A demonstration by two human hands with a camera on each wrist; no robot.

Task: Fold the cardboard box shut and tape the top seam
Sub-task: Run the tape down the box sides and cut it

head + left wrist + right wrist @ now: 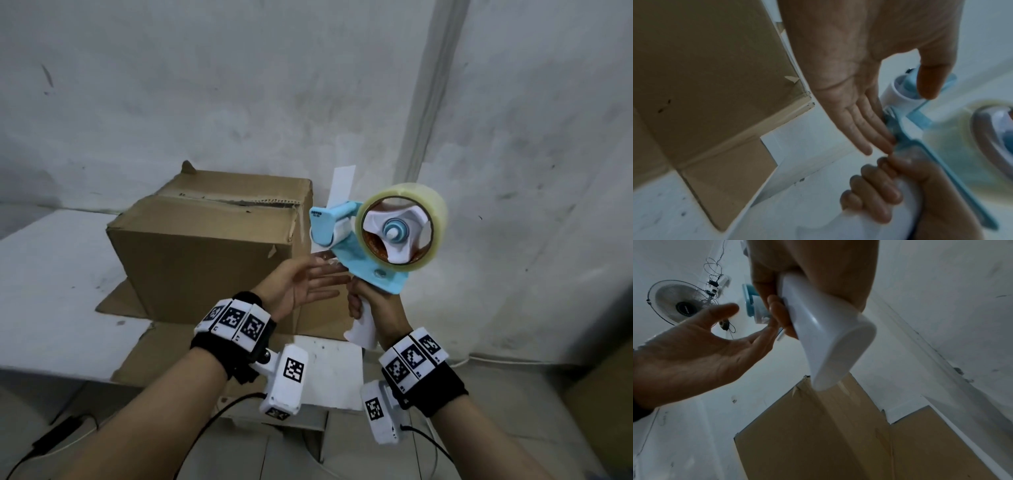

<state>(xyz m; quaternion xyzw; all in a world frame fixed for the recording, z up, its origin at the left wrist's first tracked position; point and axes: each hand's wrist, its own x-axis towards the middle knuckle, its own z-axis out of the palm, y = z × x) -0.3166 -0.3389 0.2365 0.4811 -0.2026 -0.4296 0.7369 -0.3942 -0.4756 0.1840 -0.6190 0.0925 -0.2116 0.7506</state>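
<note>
The brown cardboard box (205, 246) stands on the white table (51, 274) with its top flaps folded down and a ragged seam across the top. To its right, my right hand (366, 301) grips the white handle (828, 337) of a blue tape dispenser (346, 236) raised in the air. The dispenser carries a clear tape roll (404, 226). My left hand (325, 277) is flat, with straight fingers (869, 129) reaching up to the dispenser's front end (910, 138), thumb spread apart. Whether it touches the tape end is unclear.
Flat cardboard sheets (137, 356) lie under the box and stick out over the table's near edge. A grey wall stands close behind. Cables (51, 442) run on the floor at lower left. A wall fan (680, 303) hangs high up.
</note>
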